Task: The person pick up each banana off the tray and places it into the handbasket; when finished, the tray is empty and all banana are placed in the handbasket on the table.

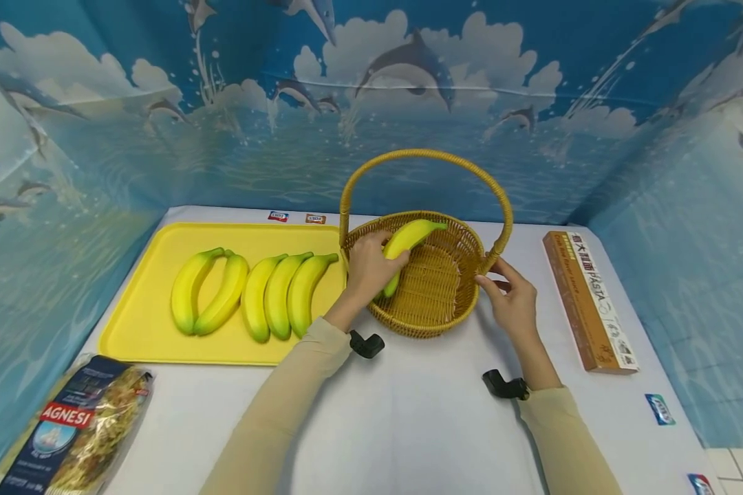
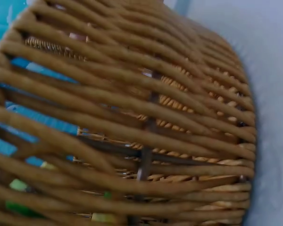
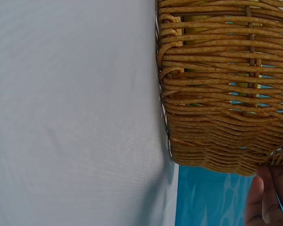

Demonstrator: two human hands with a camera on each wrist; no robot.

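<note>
**Banana in left-hand grip, over basket**

Banana (image 1: 408,242) held inside the wicker basket (image 1: 452,313), above the woven floor, stalk end pointing to the far rim, lower end dipping toward the near-left wall. Not seen lying on the basket floor; raised and tilted.

Left hand (image 1: 368,267) wrapped round the banana's lower half, fingers curled over it, thumb side hidden behind the fruit. Wrist crossing the basket's left rim.

Right hand (image 1: 515,297) at the basket's right outer wall, just below where the hoop handle (image 1: 427,157) meets the rim. Fingers (image 1: 494,282) lightly bent, tips against the weave; no clear wrap round anything, so resting or bracing rather than pinching. Right wrist view: only fingertips (image 3: 269,197) at the frame edge beside the basket's base, nothing clasped.

Left wrist view: filled with basket weave (image 2: 146,117) at close range, blurred; hand itself out of frame.

Left of the gripping hand: yellow tray (image 1: 136,330), touching or almost touching the basket, carrying five more bananas (image 1: 256,292) side by side, a pair and a group of three.

Further out, near-left of the grip: Agnesi pasta bag (image 1: 77,433) at the table corner. Right of the bracing hand, well apart: long pasta box (image 1: 588,302) lying flat. All on a white table (image 1: 421,426).
</note>
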